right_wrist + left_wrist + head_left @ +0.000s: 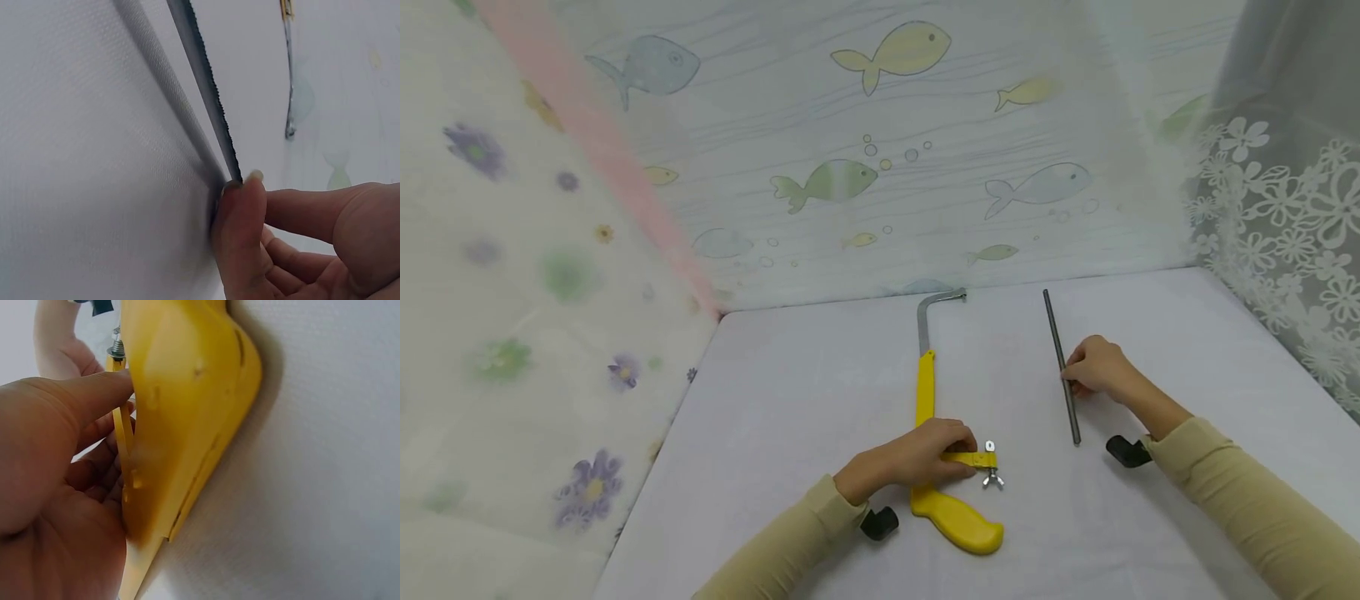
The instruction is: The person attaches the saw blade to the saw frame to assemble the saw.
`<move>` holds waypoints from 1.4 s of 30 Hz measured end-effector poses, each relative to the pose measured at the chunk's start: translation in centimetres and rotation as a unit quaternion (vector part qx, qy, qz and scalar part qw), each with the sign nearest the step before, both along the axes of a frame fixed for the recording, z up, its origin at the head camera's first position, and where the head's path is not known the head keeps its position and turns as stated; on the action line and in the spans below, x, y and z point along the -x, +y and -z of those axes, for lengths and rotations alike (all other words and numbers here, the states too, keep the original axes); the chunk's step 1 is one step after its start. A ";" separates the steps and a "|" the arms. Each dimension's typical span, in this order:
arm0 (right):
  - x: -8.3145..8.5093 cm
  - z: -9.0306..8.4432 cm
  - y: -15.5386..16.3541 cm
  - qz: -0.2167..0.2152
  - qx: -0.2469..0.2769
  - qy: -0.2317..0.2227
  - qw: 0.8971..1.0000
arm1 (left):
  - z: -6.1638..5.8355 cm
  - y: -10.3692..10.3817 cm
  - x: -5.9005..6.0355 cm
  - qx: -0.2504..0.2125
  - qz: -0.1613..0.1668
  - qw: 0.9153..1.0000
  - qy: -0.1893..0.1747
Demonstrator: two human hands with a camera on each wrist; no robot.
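Two hands work on a white table [790, 400], each at its own piece. At the left, the left hand [917, 458] curls its fingers over the yellow hacksaw frame [925, 392] where the handle meets the back bar, thumb and fingers closed around the short yellow arm that carries the wing nut [992, 477]; the left wrist view shows the thumb [94, 394] pressed against the yellow plastic. The frame lies flat, its grey metal end [934, 304] pointing toward the fish-print curtain [880, 167], its handle [958, 521] toward the person. Open tabletop lies to the left of the frame, up to the flowered curtain. Between the two hands is a bare strip of table. At the right, the right hand [1093, 367] pinches the loose saw blade [1062, 367] near its middle, narrow grip, fingertips [240, 206] on its toothed edge. The blade lies roughly parallel to the frame, well apart from it, with room beyond toward the lace curtain [1285, 250]. Both forearms, in tan sleeves, reach in from the near edge.
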State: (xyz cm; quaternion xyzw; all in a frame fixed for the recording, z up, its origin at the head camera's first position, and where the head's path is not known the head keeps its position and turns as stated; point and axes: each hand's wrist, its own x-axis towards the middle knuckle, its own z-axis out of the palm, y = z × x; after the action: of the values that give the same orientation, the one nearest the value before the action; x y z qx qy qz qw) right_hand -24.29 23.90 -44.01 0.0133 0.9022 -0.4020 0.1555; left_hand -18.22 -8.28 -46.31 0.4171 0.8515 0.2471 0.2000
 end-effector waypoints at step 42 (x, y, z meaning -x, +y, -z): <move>0.8 0.2 -3.3 -0.121 0.193 -0.028 0.973 | 0.6 -0.2 0.2 -0.017 0.010 0.999 -0.044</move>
State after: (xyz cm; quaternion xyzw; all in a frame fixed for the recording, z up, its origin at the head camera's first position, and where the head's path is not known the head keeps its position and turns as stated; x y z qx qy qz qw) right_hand -25.06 20.59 -44.22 -0.1149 0.7977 -0.5462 0.2282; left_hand -18.46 -8.49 -46.87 0.4174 0.8336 0.2777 0.2320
